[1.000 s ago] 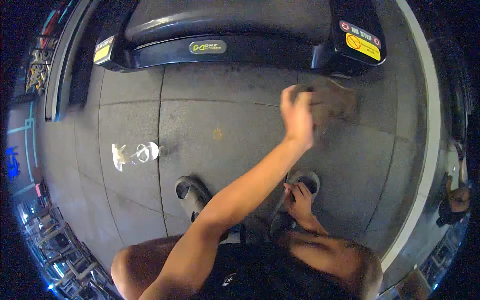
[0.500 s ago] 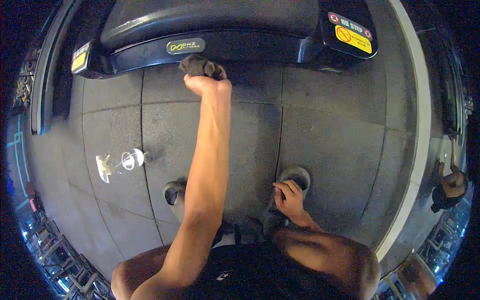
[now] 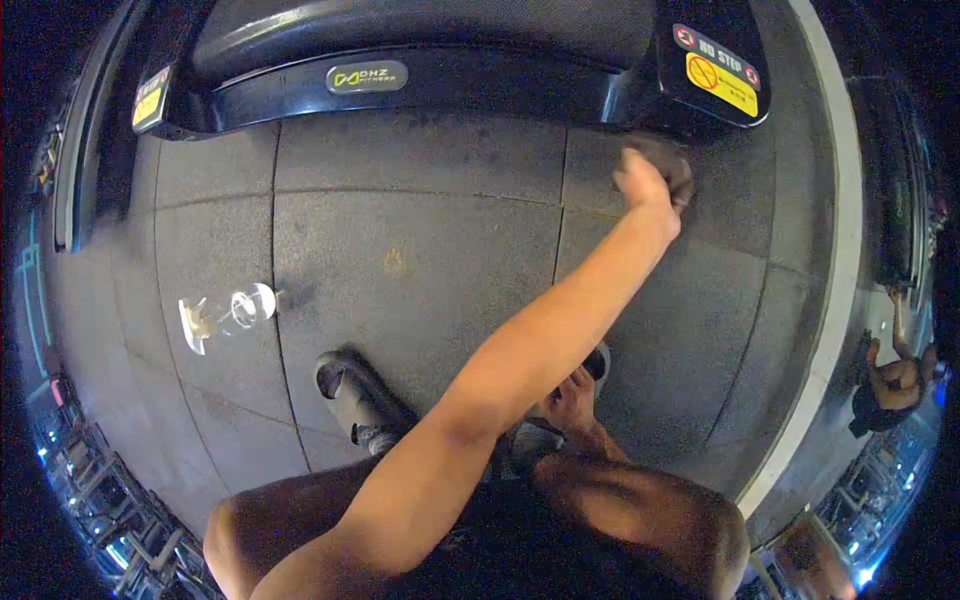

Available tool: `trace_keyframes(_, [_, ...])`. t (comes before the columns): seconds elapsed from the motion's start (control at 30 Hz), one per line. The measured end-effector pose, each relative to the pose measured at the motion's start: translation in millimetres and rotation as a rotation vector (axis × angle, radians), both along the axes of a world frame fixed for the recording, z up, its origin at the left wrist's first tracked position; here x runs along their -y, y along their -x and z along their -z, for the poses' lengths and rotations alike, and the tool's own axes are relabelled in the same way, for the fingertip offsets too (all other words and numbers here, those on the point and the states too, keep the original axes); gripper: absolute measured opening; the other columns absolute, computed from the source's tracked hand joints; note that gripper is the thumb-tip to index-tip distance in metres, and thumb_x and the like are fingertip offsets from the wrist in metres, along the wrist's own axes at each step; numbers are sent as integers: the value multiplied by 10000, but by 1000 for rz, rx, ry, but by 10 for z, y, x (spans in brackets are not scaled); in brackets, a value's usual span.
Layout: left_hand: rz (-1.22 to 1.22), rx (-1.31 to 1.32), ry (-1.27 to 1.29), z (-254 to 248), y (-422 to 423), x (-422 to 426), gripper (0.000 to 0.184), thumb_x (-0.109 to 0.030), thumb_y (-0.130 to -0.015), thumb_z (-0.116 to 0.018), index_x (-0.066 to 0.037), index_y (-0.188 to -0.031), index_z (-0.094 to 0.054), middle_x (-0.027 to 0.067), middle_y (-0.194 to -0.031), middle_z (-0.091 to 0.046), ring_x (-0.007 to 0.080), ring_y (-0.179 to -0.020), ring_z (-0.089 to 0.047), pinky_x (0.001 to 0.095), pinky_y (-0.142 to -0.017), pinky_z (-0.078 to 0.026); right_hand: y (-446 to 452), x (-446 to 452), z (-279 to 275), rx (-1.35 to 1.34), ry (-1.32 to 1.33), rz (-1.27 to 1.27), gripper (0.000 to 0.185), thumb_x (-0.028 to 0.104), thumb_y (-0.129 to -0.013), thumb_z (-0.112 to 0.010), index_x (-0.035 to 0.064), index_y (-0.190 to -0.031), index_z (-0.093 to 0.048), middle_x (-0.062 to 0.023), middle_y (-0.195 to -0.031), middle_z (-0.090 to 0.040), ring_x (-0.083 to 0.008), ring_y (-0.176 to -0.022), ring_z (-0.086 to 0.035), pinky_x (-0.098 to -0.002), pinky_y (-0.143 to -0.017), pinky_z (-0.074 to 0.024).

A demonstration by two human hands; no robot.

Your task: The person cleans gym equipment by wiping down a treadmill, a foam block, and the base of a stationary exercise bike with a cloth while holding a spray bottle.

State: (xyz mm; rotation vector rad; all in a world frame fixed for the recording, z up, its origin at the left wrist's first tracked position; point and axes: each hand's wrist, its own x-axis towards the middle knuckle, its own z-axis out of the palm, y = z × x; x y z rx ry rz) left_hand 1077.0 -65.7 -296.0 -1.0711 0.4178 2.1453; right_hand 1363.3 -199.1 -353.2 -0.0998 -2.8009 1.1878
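1. Grey-brown cloth (image 3: 672, 165): I find it in the left hand (image 3: 645, 185), over the floor (image 3: 400, 225), just off the near right corner of the treadmill (image 3: 480, 95). Hand and cloth are both blurred.
2. Left grip: fingers closed on the cloth, which bulges out past them. I cannot tell whether it touches the floor or the treadmill's edge. The left arm reaches across in front of the body.
3. Right hand (image 3: 572, 402): low, beside the right shoe (image 3: 600, 362), partly covered by the left forearm. Fingers are bent; I cannot tell whether they are together or apart, nor whether they touch the shoe.
4. Left shoe (image 3: 350, 400): flat on the floor, well apart from both hands.
5. Clear bottle (image 3: 232, 312): on the floor to the left, just past a tile's edge. I cannot tell whether it stands or lies.
6. Treadmill markings: DHZ Fitness badge (image 3: 367, 77) on the near edge, left of its middle; "NO STEP" label (image 3: 722, 72) on the near right corner, above a yellow sticker (image 3: 722, 86).
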Motion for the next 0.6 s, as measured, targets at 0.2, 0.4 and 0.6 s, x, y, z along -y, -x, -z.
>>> trace_keyframes(0.2, [703, -614, -115, -163, -476, 246, 345, -316, -976, -490, -60, -1205, -524, 109, -991, -665, 244, -769, -669, 416, -654, -556, 336, -489, -314, -206, 518, 997, 409, 344, -991, -572, 86, -1304, -525, -82, -1217, -582, -266, -1077, -581, -425, -942, -469])
trace_keyframes(0.4, [886, -913, 188, -431, -856, 670, 463, -393, -1023, -490, -13, -1288, -503, 139, -1094, -645, 244, -979, -620, 394, -865, -516, 977, -1141, -1048, -506, 1318, 663, 658, 401, -1014, -561, 94, -1531, -294, -93, -1459, -465, -270, -1291, -474, -450, -1091, -388])
trace_keyframes(0.6, [815, -870, 30, -452, -399, 1159, 739, -625, -988, -476, 26, -1329, -396, 138, -1160, -551, 231, -1131, -574, 408, -871, -516, 1516, -1000, -1186, -184, 970, 665, 424, 196, -990, -630, 41, -1356, -485, -78, -1236, -632, -193, -1087, -614, -342, -939, -503])
